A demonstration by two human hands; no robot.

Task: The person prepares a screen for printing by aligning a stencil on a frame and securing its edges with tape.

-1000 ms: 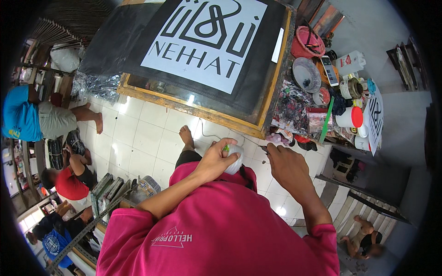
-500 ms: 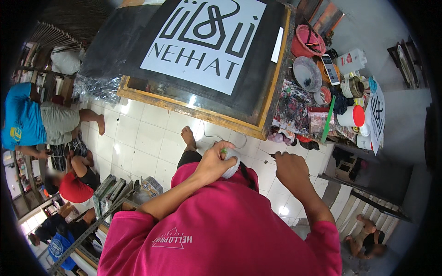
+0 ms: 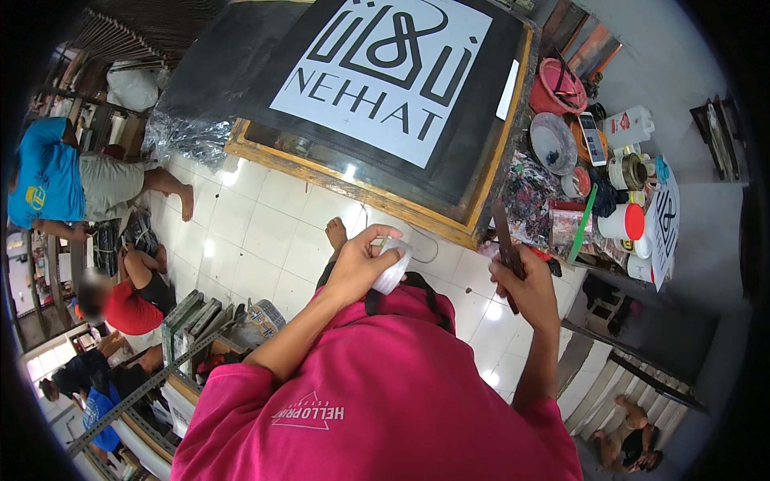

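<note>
My left hand (image 3: 358, 263) is closed around a small white cylinder (image 3: 392, 271), held in front of my waist. Whether it is a tape roll or a jar, I cannot make out. My right hand (image 3: 532, 290) grips a long, flat, dark brown blade-like tool (image 3: 504, 237), its far end up beside the table's corner. The two hands are apart. Beyond them stands a glass-topped table (image 3: 353, 186) with a yellow-brown wooden edge. On its dark sheet lies a white paper (image 3: 353, 112) with a large black printed design.
A cluttered side surface at right holds a pink bucket (image 3: 556, 84), a grey bowl (image 3: 550, 143), a phone (image 3: 593, 138), a red-lidded white tub (image 3: 622, 222) and a green strip (image 3: 585, 215). Metal shelving (image 3: 152, 391) stands at lower left. Several people are around, one in a blue shirt (image 3: 50, 172).
My right hand has turned, bringing the brown tool into full view pointing up. My left hand has tipped the white cylinder. The whole view has shifted slightly.
</note>
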